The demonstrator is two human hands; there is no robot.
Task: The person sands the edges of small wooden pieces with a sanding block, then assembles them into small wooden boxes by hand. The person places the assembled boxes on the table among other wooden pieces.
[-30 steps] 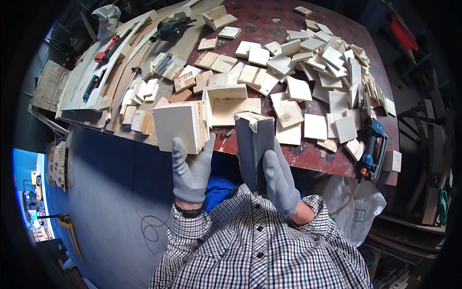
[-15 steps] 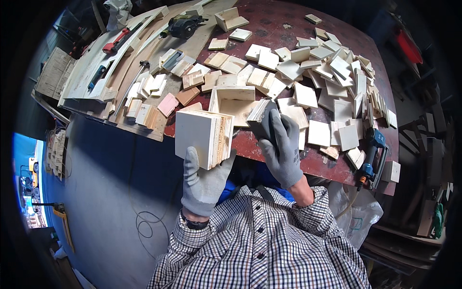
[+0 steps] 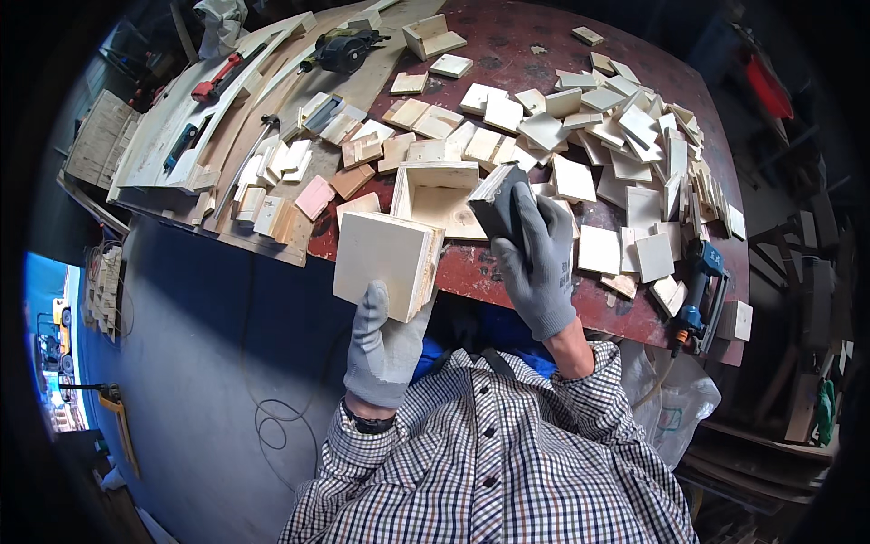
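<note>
Head view: scuffed dark-red wooden table (image 3: pixel 517 41), grey floor (image 3: pixel 190 390); grey-gloved left hand (image 3: pixel 385 352) grips stacked square pale-wood boards (image 3: pixel 381 258), grey-gloved right hand (image 3: pixel 541 267) clasps a dark-grey block (image 3: pixel 495 210).

No wording is clear enough to read. Small dark print marks the grey glove (image 3: pixel 547 304) on the right hand (image 3: pixel 541 263), just below its fingers (image 3: pixel 529 214). Pale characters stand on the blue tool (image 3: pixel 696 290), well right of those fingers; a green mark shows on the plastic bag (image 3: pixel 686 397), lower right.
</note>
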